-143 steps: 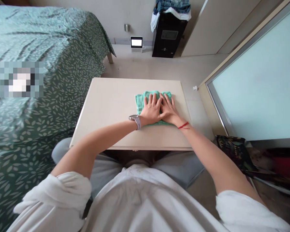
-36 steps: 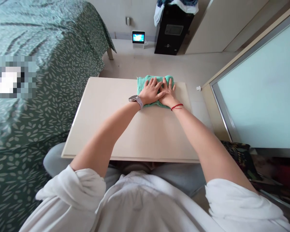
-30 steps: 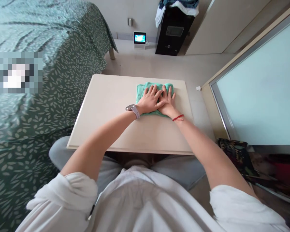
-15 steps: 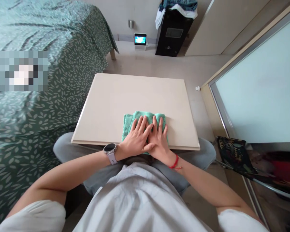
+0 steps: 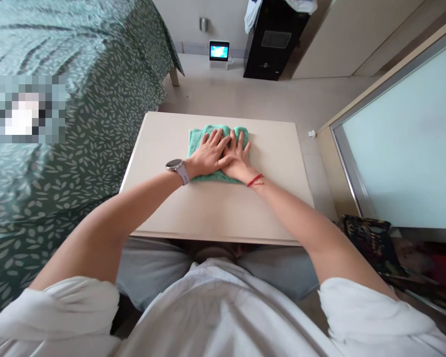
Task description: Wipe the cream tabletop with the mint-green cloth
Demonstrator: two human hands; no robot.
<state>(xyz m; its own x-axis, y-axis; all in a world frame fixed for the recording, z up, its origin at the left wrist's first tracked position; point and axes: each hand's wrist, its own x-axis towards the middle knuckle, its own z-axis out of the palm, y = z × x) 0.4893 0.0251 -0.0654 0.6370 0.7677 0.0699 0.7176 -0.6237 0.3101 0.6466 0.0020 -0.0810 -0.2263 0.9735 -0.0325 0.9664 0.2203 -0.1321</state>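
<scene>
A green folded cloth (image 5: 195,141) lies toward the far side of a small cream table (image 5: 204,210). My left hand (image 5: 207,154) presses flat on the cloth, fingers stretched out, with a watch on that wrist. Beside it my right hand (image 5: 239,159) also lies flat on the cloth, fingers spread, a red string bracelet at the wrist. The left thumb overlaps the right hand. Part of the cloth is hidden under both palms.
A bed with a green leaf-patterned cover (image 5: 107,84) stands along the left. Beyond the table are a small lit screen (image 5: 219,53) and a black cabinet (image 5: 269,52). A frosted glass panel (image 5: 405,144) and a dark patterned bag (image 5: 369,243) are at the right.
Both hands have slid the cloth away from me, from the table's near edge toward its far side. My arms are now stretched further forward.
</scene>
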